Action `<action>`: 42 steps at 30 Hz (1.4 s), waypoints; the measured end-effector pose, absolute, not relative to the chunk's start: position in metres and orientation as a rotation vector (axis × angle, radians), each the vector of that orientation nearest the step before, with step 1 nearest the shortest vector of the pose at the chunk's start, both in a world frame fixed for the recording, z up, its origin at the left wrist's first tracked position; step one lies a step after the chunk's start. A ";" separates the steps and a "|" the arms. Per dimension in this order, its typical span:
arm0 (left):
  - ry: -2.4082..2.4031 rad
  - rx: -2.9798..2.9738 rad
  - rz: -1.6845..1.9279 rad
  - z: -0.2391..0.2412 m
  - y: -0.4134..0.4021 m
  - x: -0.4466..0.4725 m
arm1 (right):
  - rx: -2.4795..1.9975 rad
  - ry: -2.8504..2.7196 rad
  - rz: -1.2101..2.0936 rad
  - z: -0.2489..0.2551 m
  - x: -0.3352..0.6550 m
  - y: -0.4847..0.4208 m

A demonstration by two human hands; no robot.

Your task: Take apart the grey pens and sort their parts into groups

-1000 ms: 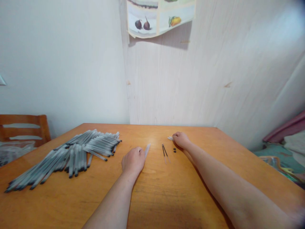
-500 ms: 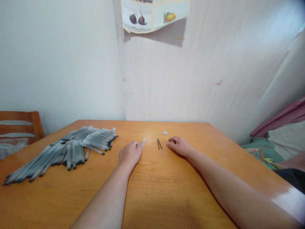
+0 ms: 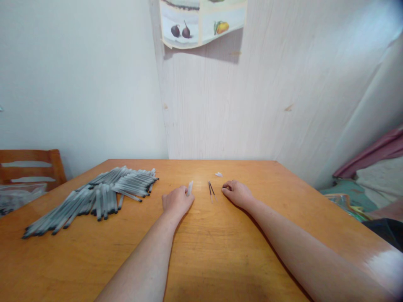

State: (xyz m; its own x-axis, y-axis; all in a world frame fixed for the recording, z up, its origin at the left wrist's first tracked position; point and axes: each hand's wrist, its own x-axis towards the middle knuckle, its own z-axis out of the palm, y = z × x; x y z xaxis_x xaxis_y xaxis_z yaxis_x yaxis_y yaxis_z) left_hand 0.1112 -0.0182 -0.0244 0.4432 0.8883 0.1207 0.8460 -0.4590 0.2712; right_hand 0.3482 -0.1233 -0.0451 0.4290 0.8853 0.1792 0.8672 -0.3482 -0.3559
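Note:
My left hand (image 3: 176,201) rests on the wooden table (image 3: 201,251) with its fingers closed round a clear pen barrel (image 3: 189,188) that sticks out past the knuckles. My right hand (image 3: 236,193) lies a little to the right, fingers curled in a pinch on something too small to make out. Between the two hands lie two thin dark ink refills (image 3: 210,189) side by side. A small clear cap-like piece (image 3: 218,174) sits on the table just beyond them.
A large heap of several grey pens with black tips (image 3: 97,195) covers the table's left part. A wooden chair (image 3: 31,167) and a plastic bag (image 3: 15,197) stand at the far left. Cloth and bedding (image 3: 371,167) lie at the right. A fruit poster (image 3: 201,21) hangs on the wall.
My right hand drew back from the far small clear piece to beside the refills. The small black bits seen near it are no longer visible. My left hand kept the barrel.

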 end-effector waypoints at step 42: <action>1.536 2.274 0.808 -0.037 0.011 0.098 | -1.955 -1.044 -0.003 -0.072 0.357 -0.116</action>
